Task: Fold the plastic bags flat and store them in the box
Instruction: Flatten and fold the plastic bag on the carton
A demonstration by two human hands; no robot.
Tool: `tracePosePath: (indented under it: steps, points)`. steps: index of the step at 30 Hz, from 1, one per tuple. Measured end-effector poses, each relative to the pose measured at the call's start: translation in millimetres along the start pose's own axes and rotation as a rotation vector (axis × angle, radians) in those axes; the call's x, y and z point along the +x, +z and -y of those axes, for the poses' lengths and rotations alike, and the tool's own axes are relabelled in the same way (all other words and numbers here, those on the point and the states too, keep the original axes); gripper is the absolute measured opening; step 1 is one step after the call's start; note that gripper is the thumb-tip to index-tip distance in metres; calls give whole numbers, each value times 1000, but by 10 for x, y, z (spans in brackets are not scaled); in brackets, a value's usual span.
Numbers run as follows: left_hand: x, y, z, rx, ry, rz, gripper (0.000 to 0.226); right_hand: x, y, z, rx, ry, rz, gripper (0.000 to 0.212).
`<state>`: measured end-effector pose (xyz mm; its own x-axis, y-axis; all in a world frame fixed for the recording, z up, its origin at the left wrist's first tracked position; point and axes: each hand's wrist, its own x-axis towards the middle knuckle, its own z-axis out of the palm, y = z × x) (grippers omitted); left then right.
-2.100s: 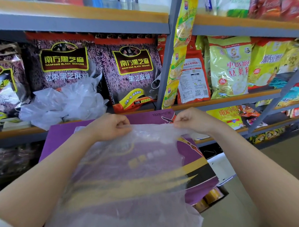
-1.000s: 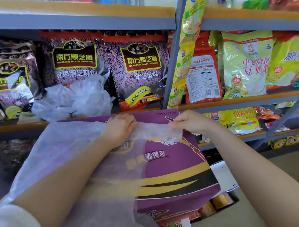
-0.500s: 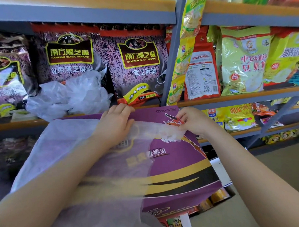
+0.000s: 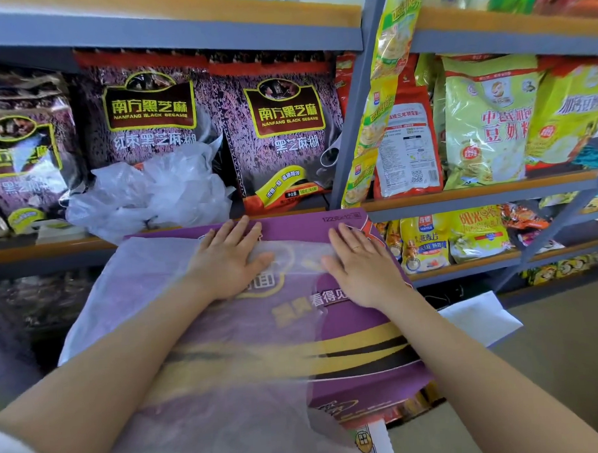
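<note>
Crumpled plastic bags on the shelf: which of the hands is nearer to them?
Left. The left hand lies flat just below-right of the crumpled plastic bags; the right hand lies farther right.

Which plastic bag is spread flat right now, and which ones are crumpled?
The translucent bag under both the left hand and right hand, on the purple box, lies flat. The clear bags on the shelf behind are bunched up.

Grocery shop, metal shelves (image 4: 186,39) stocked with packaged sesame paste bags (image 4: 279,131), soy milk powder (image 4: 485,122)
</note>
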<state>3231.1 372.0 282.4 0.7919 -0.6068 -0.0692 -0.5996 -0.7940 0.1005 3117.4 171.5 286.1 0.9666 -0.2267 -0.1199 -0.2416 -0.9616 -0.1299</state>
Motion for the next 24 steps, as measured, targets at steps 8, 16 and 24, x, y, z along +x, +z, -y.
tracePosePath:
  steps: [8,16,24]
  points:
    - [5,-13,62,-19,-16,-26,67,-61,-138,-188,137,244,-300,40]
    - [126,-84,-97,-177,187,-107,55,88,-333,-226,1051,303,-385,31]
    - [230,-292,-24,7,67,-168,34,551,-583,-420,781,414,-563,37]
